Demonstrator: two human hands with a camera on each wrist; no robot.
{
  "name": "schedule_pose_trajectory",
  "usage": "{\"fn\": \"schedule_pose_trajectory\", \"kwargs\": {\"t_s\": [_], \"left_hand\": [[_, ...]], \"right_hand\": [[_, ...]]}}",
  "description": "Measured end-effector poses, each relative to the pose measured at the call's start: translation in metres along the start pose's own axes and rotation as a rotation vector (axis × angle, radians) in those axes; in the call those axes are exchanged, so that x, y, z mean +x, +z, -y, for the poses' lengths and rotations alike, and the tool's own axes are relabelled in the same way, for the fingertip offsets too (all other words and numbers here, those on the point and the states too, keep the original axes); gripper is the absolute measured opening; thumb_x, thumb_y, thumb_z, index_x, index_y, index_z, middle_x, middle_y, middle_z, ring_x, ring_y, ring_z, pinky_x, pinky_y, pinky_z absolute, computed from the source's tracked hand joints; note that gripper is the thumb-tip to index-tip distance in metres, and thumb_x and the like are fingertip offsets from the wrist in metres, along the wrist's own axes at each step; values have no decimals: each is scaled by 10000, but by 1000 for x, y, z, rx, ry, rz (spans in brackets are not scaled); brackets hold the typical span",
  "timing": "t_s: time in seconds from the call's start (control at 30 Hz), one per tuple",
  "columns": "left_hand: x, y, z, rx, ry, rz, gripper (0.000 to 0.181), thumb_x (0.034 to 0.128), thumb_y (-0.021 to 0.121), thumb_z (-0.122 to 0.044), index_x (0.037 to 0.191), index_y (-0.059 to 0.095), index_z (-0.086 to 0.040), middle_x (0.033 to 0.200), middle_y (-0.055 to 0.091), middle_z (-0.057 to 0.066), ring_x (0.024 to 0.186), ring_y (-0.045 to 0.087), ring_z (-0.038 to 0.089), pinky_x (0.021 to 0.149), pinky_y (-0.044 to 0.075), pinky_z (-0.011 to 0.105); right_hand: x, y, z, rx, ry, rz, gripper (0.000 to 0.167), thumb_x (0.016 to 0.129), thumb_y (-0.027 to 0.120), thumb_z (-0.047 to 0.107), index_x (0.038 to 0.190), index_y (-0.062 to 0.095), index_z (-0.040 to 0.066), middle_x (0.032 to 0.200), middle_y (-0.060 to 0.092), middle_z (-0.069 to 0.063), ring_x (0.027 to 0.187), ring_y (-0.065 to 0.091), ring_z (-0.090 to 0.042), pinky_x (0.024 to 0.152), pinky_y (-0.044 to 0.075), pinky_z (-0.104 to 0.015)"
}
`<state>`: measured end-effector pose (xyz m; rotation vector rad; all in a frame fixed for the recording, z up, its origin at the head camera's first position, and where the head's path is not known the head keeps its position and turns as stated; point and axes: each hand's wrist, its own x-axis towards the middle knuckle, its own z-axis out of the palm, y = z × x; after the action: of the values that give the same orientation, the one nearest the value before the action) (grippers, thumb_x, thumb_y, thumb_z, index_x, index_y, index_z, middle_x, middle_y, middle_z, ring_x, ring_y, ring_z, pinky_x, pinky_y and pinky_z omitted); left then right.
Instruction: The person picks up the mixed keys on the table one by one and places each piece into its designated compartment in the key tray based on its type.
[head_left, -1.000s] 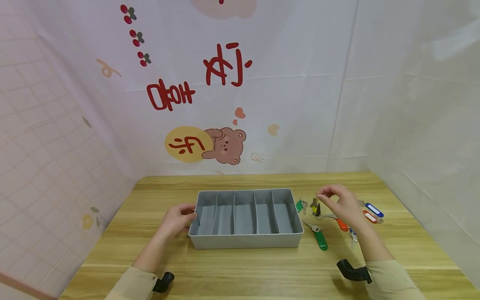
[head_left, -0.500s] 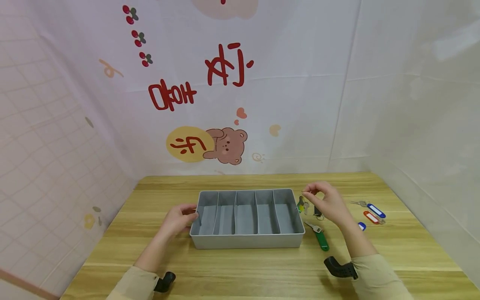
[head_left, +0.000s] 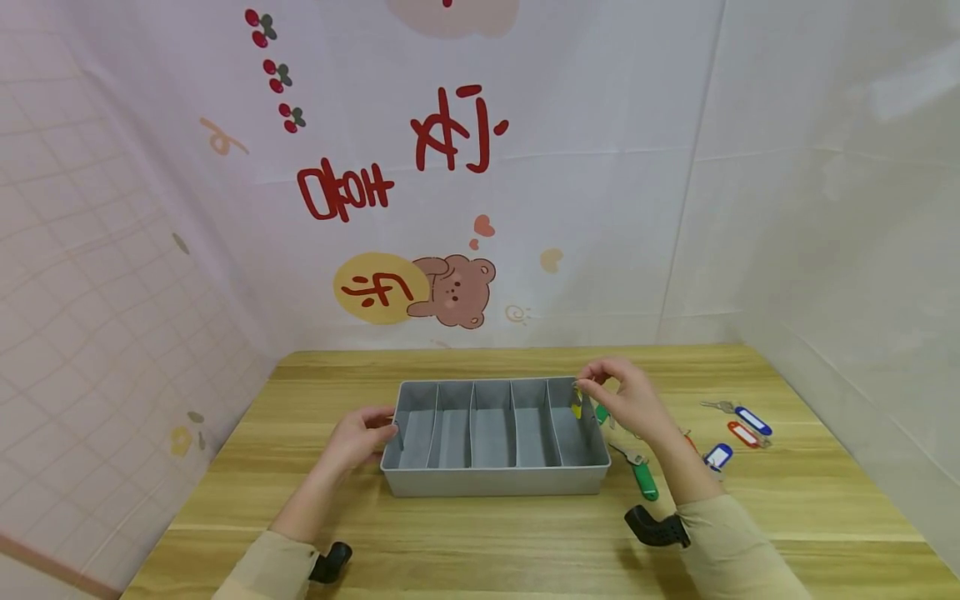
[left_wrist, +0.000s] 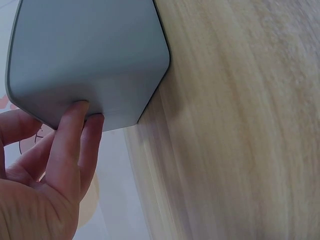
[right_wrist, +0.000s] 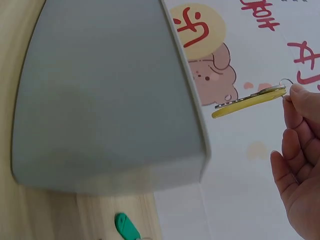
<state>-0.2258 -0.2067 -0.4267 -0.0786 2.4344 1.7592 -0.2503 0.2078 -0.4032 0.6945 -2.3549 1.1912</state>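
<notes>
My right hand [head_left: 621, 396] pinches the ring of a key with a yellow tag [head_left: 577, 406], which hangs over the right-end compartment of a grey divided tray [head_left: 491, 482]. In the right wrist view the key [right_wrist: 265, 93] and its yellow tag [right_wrist: 245, 105] dangle from thumb and forefinger, above the tray's rim. At the tray's left end my left hand [head_left: 358, 437] grips the short wall. Fingertips [left_wrist: 80, 107] press on the outside of that wall in the left wrist view.
Right of the tray lie a key with a green tag [head_left: 644, 481], another green tag [head_left: 602, 413] partly hidden, two blue tags [head_left: 753, 421] [head_left: 717, 457] and a red-framed tag [head_left: 743, 434]. Some keys are hidden by my right arm. A patterned cloth [head_left: 600, 208] hangs behind the wooden table [head_left: 480, 550].
My right hand has moved left from above the scattered keys to over the tray's right end, carrying the yellow-tagged key. The left hand keeps its hold on the tray.
</notes>
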Motion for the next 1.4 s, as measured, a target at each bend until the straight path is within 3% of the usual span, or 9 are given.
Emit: {"fn": "schedule_pose_trajectory", "kwargs": {"t_s": [0.3, 0.57, 0.97, 1.27, 1.4], "left_hand": [[0, 0, 1, -7, 3, -2, 420, 943, 590, 34, 1342, 506, 138, 1208, 572, 283, 1051, 603, 395, 752, 590, 483], [-1, 1, -1, -9, -1, -1, 418, 943, 598, 30, 1338, 511, 136, 1177, 584, 255, 1031, 607, 369, 761, 585, 498], [-1, 1, -1, -18, 7, 7, 433, 940, 602, 31, 1345, 497, 145, 1204, 568, 302, 1026, 613, 367, 758, 583, 512], [-2, 1, -3, -12, 4, -3, 432, 938, 599, 34, 1343, 499, 148, 1219, 568, 309, 1059, 605, 399, 762, 581, 514], [-2, 1, -2, -14, 6, -6, 429, 935, 597, 41, 1338, 501, 152, 1201, 577, 300, 1048, 609, 398, 761, 581, 515]], "right_hand": [[11, 15, 13, 60, 24, 41, 73, 889, 739, 64, 916, 709, 125, 858, 635, 41, 821, 529, -165, 732, 454, -358], [19, 30, 19, 87, 5, 49, 70, 881, 750, 72, 906, 711, 125, 869, 642, 41, 818, 555, -149, 745, 482, -441], [26, 53, 29, 171, 18, 94, 37, 908, 728, 112, 935, 709, 94, 873, 638, 38, 798, 571, -147, 720, 481, -338], [29, 70, 33, 209, 23, 118, 35, 906, 733, 132, 940, 725, 138, 877, 636, 51, 801, 554, -144, 728, 470, -357], [30, 78, 36, 226, 24, 137, 74, 919, 722, 182, 936, 724, 110, 880, 637, 48, 808, 550, -158, 742, 470, -376]]}}
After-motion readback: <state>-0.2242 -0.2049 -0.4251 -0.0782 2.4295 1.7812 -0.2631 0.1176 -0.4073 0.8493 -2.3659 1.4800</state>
